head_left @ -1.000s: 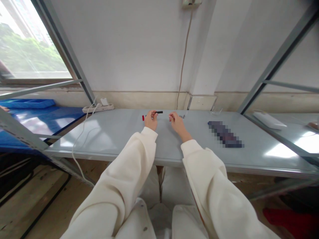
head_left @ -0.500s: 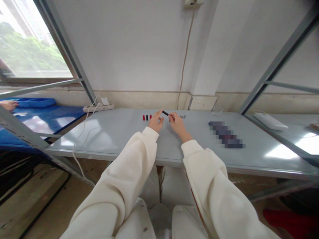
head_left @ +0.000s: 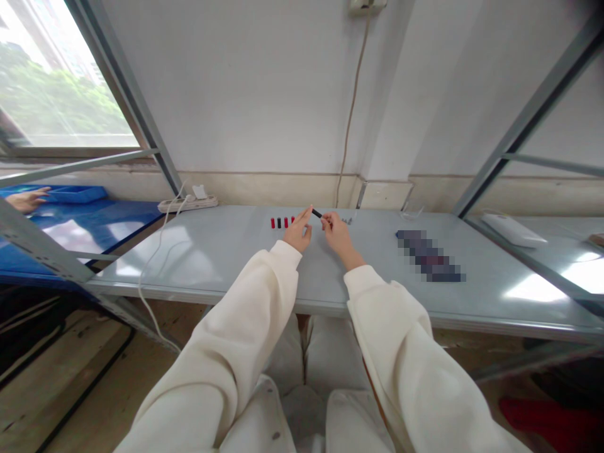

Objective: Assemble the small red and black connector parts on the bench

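My right hand (head_left: 336,229) is closed in a pinch on the right end of a short black pen-like stick (head_left: 316,213), held tilted above the table. Facing it, my left hand (head_left: 298,231) has its fingers stretched out and its thumb apart. The left fingertips lie at the stick's other end; whether they touch it I cannot tell. Beside my left hand, small red cylinders (head_left: 272,223) and a black cylinder (head_left: 279,223) stand upright in a row, partly hidden by that hand. Small grey pieces (head_left: 348,221) lie just beyond my right hand.
On the grey table (head_left: 226,251), a blurred-out dark object (head_left: 429,257) lies to the right. A white power strip (head_left: 189,204) with a trailing cord is at the back left. Another person's hand (head_left: 28,200) is over the blue table (head_left: 94,220), near a blue tray (head_left: 80,194).
My left hand has shifted slightly right and uncovered more of the cylinder row. The black stick remains in my right hand. The other person's hand has moved a little to the right.
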### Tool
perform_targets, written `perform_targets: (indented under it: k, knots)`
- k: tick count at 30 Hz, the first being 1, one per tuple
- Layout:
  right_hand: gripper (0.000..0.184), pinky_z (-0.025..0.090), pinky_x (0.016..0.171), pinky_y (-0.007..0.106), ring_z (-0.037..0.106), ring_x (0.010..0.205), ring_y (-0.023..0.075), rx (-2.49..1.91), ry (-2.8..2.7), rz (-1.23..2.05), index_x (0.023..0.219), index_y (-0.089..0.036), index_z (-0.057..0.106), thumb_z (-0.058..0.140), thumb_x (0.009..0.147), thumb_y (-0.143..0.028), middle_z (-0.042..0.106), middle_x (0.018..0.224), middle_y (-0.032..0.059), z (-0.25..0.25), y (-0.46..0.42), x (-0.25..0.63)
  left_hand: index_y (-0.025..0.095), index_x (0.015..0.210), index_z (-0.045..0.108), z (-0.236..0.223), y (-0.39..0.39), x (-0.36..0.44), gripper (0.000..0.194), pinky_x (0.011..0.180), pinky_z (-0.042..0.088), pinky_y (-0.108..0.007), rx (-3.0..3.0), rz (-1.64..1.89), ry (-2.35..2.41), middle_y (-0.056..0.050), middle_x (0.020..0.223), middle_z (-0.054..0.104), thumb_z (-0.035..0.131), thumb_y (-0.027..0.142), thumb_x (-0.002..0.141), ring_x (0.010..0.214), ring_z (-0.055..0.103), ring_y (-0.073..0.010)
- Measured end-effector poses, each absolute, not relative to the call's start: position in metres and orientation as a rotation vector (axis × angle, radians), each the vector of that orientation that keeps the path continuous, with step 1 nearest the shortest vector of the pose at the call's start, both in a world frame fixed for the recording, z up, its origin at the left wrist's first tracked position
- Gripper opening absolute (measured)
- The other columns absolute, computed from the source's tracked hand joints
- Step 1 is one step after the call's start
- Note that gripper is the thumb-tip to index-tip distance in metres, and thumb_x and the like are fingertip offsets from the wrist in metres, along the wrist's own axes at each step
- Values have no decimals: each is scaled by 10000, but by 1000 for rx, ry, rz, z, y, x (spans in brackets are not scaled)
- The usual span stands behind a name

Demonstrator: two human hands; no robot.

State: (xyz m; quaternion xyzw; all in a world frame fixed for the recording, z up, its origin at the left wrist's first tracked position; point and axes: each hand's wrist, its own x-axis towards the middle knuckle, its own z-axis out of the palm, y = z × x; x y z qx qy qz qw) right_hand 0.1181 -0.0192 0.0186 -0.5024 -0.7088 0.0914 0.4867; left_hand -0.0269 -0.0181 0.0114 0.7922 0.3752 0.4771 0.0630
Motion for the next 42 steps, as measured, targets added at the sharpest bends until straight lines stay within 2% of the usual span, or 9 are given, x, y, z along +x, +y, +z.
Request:
perform_targets:
  k: [3,5,16,24,27,32,38,42]
  knots:
    - [157,384,615,270,525,599,154,-1230,-1732,221,862,-197,467,359,809,-298,557,645,20,17,-17,119,176,1310,311,11,-18,-28,555,990,357,-309,2437,1425,1130,-84,1333,384,385,108,764,1204,384,-159]
    - [166,384,617,273,528,602,155,-1230,-1735,216,872,-194,470,356,811,-299,560,649,21,15,-15,119,180,1309,315,11,-18,-28,554,1001,347,-315,2445,1415,1135,-77,1334,384,379,105,764,1216,370,-157]
    - [153,357,583,260,495,573,139,-1272,-1808,165,855,-181,486,418,786,-300,579,701,32,13,-15,120,225,1237,421,13,-19,-25,528,985,372,-305,2375,1491,1150,-44,1249,481,402,68,734,1132,458,-130]
    - [125,350,575,247,494,598,138,-1399,-1927,99,841,-173,523,498,729,-223,573,672,21,7,-15,120,210,1050,578,10,-15,-24,392,911,426,-305,2440,1354,1106,-34,1064,612,408,60,731,999,547,-128]
    - [118,362,591,246,512,625,139,-1455,-1934,126,829,-166,539,516,716,-191,588,700,33,3,-11,120,207,1026,588,11,-14,-26,376,915,416,-302,2412,1425,1125,-36,1060,613,422,63,722,987,550,-130]
    - [101,379,635,241,548,725,150,-1605,-1929,167,796,-157,573,548,730,-230,616,787,61,0,-3,113,185,965,593,21,-12,-37,328,844,441,-287,1927,1767,1427,-50,999,627,438,68,701,856,578,-124]
    - [142,382,659,229,560,779,149,-1674,-1944,198,829,-161,598,549,746,-265,634,837,59,1,8,95,147,832,586,25,-4,-44,251,632,466,-239,1350,1795,1425,-45,839,643,437,58,650,614,557,-92]
    - [166,382,663,218,563,780,137,-1657,-1978,216,861,-166,606,535,752,-268,640,861,57,4,13,80,135,783,579,23,-1,-43,235,642,458,-235,1191,1843,1369,-43,782,634,428,49,624,607,557,-88]
